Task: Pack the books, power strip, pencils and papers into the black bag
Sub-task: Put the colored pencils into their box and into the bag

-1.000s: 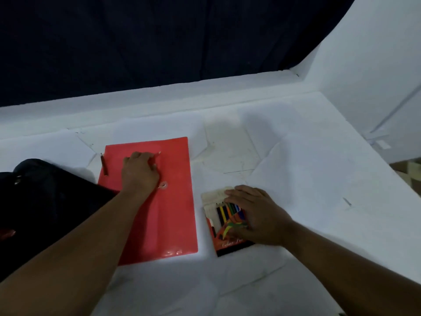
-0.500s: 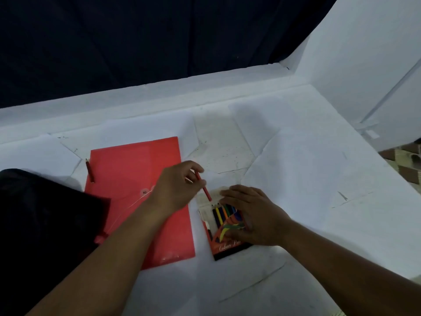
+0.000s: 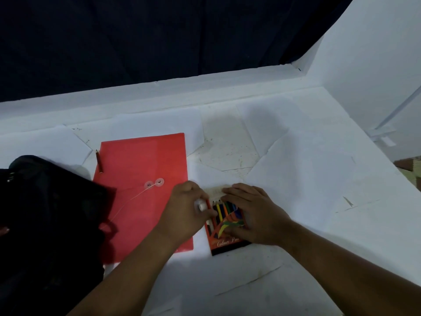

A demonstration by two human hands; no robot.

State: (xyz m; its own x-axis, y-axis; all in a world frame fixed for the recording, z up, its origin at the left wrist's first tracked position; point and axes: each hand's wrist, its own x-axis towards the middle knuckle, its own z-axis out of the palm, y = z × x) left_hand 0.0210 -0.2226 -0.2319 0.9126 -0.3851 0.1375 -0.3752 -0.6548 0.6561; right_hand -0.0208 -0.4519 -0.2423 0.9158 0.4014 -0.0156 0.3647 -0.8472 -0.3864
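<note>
Near the middle of the table, I am seeing the pencil box (image 3: 224, 226) lying flat, a thin cardboard carton with an orange and black printed face and a pale flap folded open at its far end. Coloured pencil tips are showing in a row at its mouth. My right hand (image 3: 252, 215) is resting on the box, fingers fairly straight and spread, pressing it down. My left hand (image 3: 185, 213) is curling round a red pencil (image 3: 208, 205), pinching it at the box's left edge with the pencil pointing into the opening.

Just left of the box, a red folder (image 3: 145, 179) is lying flat: smooth, glossy plastic, rectangular, with two clear round buttons and a thin string trailing from them. A brown pencil (image 3: 98, 161) is lying along its far left edge. A black bag (image 3: 45, 224), soft matte fabric, is slumping over the folder's left corner. White paper sheets (image 3: 307, 179), creased and overlapping, are covering the table (image 3: 227, 151), whose bare patch is looking speckled.
</note>
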